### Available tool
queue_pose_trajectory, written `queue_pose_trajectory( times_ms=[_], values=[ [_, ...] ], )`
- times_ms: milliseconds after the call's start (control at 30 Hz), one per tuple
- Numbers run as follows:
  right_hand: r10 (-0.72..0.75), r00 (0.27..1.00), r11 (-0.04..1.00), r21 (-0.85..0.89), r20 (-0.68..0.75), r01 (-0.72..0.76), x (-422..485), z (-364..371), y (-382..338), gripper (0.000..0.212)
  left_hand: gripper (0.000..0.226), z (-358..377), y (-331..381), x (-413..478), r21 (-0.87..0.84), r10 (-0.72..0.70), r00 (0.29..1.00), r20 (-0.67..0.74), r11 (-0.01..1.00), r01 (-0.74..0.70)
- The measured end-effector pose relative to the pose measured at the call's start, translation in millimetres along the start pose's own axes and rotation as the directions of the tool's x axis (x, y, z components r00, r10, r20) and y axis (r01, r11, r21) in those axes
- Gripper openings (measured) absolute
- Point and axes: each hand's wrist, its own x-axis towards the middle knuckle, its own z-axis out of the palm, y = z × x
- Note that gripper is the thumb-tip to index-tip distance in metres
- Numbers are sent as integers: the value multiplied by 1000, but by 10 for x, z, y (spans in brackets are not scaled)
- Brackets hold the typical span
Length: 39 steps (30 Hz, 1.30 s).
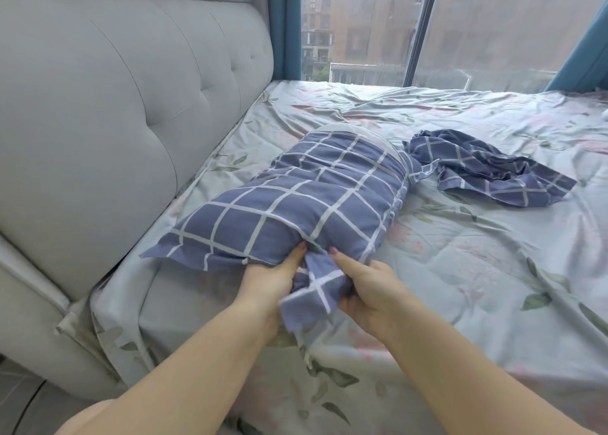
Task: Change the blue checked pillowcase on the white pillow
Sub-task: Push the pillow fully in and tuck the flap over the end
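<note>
- Head view, where things lie: the white pillow [342, 128] lies lengthwise on the bed [460, 270], close to the padded headboard [115, 105]. The blue checked pillowcase [296, 197] covers nearly all of it. Only a white rim shows, at the far end.
- A second checked case [487, 168] lies crumpled on the bed just to the right of the pillow's far end, apart from both hands.
- Step in hand, as I judge it: seating the pillow's near end in the case. I cannot tell for sure whether this case is going on or coming off.
- To do it well: grip cloth and filling together at the near corner so the filling reaches the seam. Then draw the bunched cloth towards the far end until the white rim is covered.
- The cloth is wrinkled across the middle, so even pulls on both sides should suit better than one hard tug, which could twist the case.
- Left hand [273, 280]: it reaches in low from the near edge of the bed, forearm straight. Its fingers [296, 253] are pressed up into the near end of the case, gripping the cloth there.
- Right hand [368, 290]: it sits just beside the left, closed around a loose flap of the same case that hangs between the two hands. The forefinger lies along the top of the cloth and the other fingers are curled underneath.
</note>
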Motion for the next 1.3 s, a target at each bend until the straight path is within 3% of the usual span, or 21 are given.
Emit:
queue_pose_trajectory(
  times_ms=[67,133,233,333,467,600,633,767,833,867,933,1000,1067,1100,1167,1233,1300],
  values=[
    [-29,999,999,-44,-34,28,0,0,11,19,24,28,-3,-71,13,-59,998,-19,998,60],
    [-38,999,998,-59,-15,37,-6,-17,11,22,32,19,28,-127,-93,-224,973,56,969,228],
    [51,995,993,-114,91,-41,-70,-49,-21,28,37,-54,125,-230,-70,-442,864,239,880,469],
    [128,975,983,-153,182,-101,-149,-88,-61,25,33,-104,140,-253,-14,-415,867,275,900,435],
    [142,974,988,-88,174,-128,-200,-123,-82,29,14,-114,177,-207,-9,-395,892,219,913,407],
    [154,975,988,-3,160,-155,-242,-133,-79,32,13,-121,181,-184,-12,-395,890,227,913,408],
    [168,973,985,5,161,-171,-263,-131,-80,30,12,-104,185,-204,-24,-373,904,211,922,386],
    [140,987,990,4,82,-141,-339,-143,-99,19,56,-78,154,-190,-56,-156,983,98,985,162],
    [73,996,997,3,41,-73,-343,-181,-111,16,54,-105,183,-204,92,-148,983,106,986,139],
    [44,999,999,1,23,-44,-338,-207,-117,16,49,-128,229,-236,244,-165,979,117,961,132],
    [9,1000,1000,30,-5,-9,-324,-248,-122,15,60,-216,338,-280,600,-126,987,97,799,43],
    [10,1000,996,93,-15,-9,-322,-245,-126,12,65,-305,401,-274,793,193,976,105,576,-199],
    [32,999,975,220,-15,-28,-313,-212,-109,14,49,-336,432,-281,809,557,819,140,413,-419],
    [39,999,957,287,-19,-32,-294,-198,-84,17,37,-316,437,-282,766,654,733,189,369,-526],
    [46,999,919,392,-17,-35,-228,-194,-28,21,32,-245,432,-266,654,631,689,357,357,-666],
    [69,998,873,483,11,-66,-179,-192,0,34,39,-193,355,-202,627,479,731,487,391,-674],
    [91,989,838,528,119,-141,-192,-153,27,43,40,-158,282,-106,656,425,747,511,368,-659]
  ],
)
